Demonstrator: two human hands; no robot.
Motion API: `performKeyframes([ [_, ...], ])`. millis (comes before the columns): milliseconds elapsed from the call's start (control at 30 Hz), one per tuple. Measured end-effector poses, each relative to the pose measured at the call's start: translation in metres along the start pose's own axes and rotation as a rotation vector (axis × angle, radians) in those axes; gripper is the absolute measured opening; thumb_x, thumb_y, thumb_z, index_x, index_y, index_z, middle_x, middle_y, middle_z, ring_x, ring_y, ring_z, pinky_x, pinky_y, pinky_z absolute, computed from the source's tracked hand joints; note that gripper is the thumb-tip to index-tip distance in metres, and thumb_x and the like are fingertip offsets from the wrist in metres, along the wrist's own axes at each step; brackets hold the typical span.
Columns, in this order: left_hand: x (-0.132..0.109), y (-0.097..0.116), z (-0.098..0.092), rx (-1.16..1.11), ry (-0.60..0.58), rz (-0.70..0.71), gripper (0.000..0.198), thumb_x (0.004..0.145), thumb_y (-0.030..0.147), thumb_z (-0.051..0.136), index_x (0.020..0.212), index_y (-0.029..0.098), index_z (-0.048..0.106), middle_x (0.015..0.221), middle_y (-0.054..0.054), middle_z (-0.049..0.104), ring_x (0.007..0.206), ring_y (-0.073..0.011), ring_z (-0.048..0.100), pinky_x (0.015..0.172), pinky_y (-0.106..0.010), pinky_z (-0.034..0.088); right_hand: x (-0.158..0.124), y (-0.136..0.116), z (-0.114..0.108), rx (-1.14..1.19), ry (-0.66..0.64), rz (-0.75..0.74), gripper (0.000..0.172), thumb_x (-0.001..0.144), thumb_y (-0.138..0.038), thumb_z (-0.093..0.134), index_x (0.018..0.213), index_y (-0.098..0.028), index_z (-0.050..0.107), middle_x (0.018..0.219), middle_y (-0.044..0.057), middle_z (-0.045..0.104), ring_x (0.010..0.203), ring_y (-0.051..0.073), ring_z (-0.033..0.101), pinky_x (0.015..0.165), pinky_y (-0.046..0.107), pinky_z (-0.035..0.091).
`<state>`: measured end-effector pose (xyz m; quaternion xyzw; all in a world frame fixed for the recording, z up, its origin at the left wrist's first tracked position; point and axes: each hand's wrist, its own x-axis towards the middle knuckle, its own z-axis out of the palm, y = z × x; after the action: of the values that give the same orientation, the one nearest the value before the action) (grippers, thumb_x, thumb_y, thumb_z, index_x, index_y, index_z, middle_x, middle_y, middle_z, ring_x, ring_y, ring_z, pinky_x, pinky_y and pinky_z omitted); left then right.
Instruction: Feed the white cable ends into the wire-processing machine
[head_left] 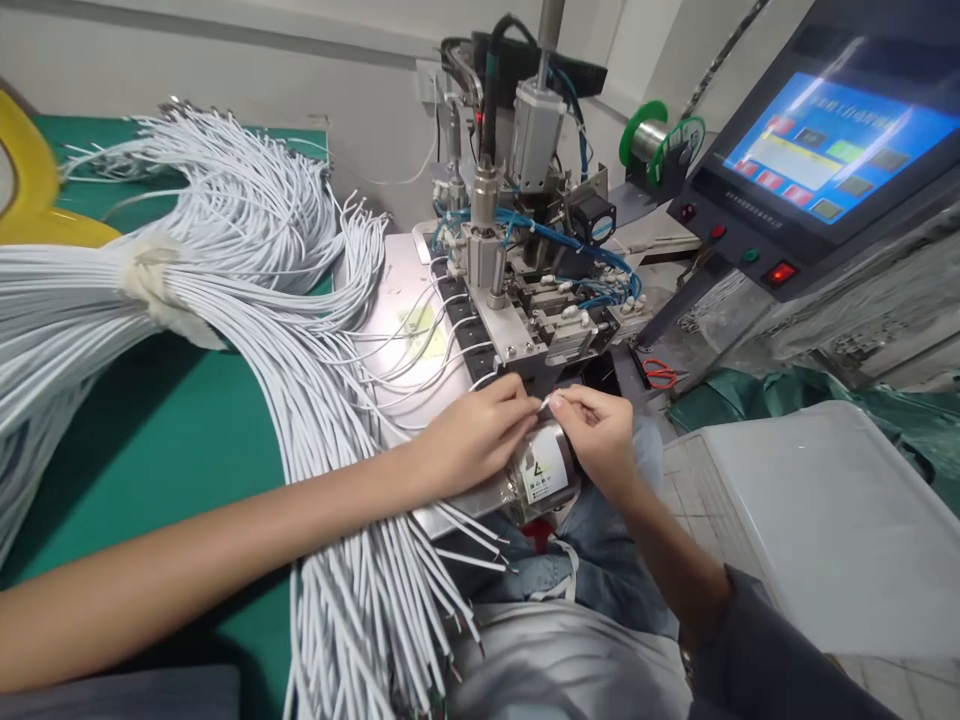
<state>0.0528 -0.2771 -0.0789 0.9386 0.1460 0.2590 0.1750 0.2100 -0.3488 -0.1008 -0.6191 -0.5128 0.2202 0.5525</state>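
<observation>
Between my two hands is the end of a white cable (547, 402), pinched from both sides just in front of the machine. My left hand (480, 432) reaches across the cable bundle with its thumb and fingers closed on the cable. Facing it, my right hand (602, 437) pinches the tip between thumb and forefinger. Under them sits a metal cylinder with a white label (544, 468). The machine (510, 290) has several white cables lying in its black slotted row (472, 335). A big bundle of white cables (337, 480) hangs past my left forearm, its lower ends stripped.
A cloth tie (154, 285) binds the bundle on the green table (202, 440). Behind the machine stands a solder wire spool (651, 140). A control screen (832, 150) overhangs the right side. Red-handled scissors (661, 374) lie near a white plastic bin (832, 520).
</observation>
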Motion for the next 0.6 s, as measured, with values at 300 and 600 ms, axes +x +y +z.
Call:
performKeyframes([
  [300,0.005,-0.016,0.003,0.323,-0.383,-0.098,0.024,0.085,0.007,0.038,0.091,0.008,0.061,0.087,-0.007,0.051,0.052,-0.0078,0.046,0.051,-0.021,0.04,0.024,0.043,-0.004,0.172,-0.245,0.261,0.024,0.07,-0.037,0.058,0.078,-0.015,0.065,0.066,0.002,0.061,0.056,0.012,0.052,0.051,0.025,0.042],
  [600,0.003,-0.023,0.007,0.364,-0.388,-0.065,0.023,0.087,0.008,0.039,0.097,0.009,0.06,0.086,-0.006,0.053,0.058,-0.0107,0.053,0.055,-0.023,0.044,0.031,0.044,0.005,0.176,-0.315,0.238,0.02,0.071,-0.035,0.058,0.066,-0.016,0.056,0.059,-0.002,0.053,0.056,0.01,0.05,0.055,0.024,0.042],
])
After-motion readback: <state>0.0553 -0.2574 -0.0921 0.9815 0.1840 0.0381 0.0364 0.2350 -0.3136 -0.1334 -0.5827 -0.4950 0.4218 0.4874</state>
